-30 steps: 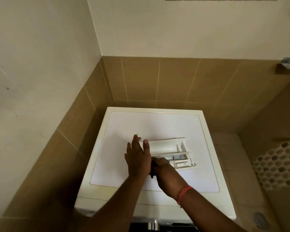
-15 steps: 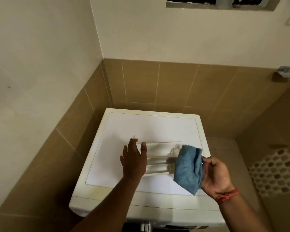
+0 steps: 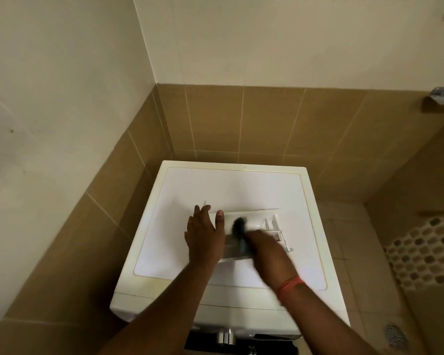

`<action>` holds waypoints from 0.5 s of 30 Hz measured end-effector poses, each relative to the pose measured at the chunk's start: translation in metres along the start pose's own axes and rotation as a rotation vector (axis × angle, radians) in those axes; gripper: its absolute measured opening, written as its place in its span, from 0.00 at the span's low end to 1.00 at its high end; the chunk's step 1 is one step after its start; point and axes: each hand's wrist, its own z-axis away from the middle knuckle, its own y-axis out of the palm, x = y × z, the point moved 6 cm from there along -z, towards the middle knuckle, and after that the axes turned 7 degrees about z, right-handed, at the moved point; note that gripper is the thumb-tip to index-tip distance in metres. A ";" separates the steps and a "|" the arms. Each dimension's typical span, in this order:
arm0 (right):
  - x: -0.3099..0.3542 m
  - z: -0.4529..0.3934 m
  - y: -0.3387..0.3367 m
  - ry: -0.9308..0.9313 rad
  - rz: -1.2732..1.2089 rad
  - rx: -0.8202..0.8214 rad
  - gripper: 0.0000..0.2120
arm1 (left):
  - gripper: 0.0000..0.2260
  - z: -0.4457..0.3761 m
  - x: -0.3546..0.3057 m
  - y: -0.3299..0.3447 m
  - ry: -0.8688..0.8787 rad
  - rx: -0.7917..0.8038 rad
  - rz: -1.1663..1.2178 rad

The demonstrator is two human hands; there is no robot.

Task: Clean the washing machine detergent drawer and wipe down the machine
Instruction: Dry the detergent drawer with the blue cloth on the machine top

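A white washing machine [image 3: 241,185] stands in the corner of brown-tiled walls [image 3: 267,124]. On its flat top, towards the near side, lies the white detergent drawer [image 3: 264,222], its long side running left to right. The left hand [image 3: 205,235] lies flat on the drawer's left end, fingers straight and a little spread, pressing it down. Just to the right, the right hand [image 3: 264,248], blurred, grips a blue cloth [image 3: 240,234] and holds it against the middle of the drawer. An orange wristband [image 3: 290,284] circles the right wrist. At the far right, a floor drain [image 3: 395,335] sits in the tiles.
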 end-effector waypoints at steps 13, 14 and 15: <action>0.005 -0.006 0.044 0.001 0.561 0.424 0.19 | 0.32 0.002 0.002 0.002 -0.055 0.051 -0.197; 0.012 -0.007 0.050 -0.009 0.500 0.429 0.19 | 0.32 0.001 0.002 0.003 -0.059 0.054 -0.194; 0.018 -0.007 0.057 -0.029 0.418 0.423 0.21 | 0.32 0.001 0.003 0.003 -0.062 0.058 -0.190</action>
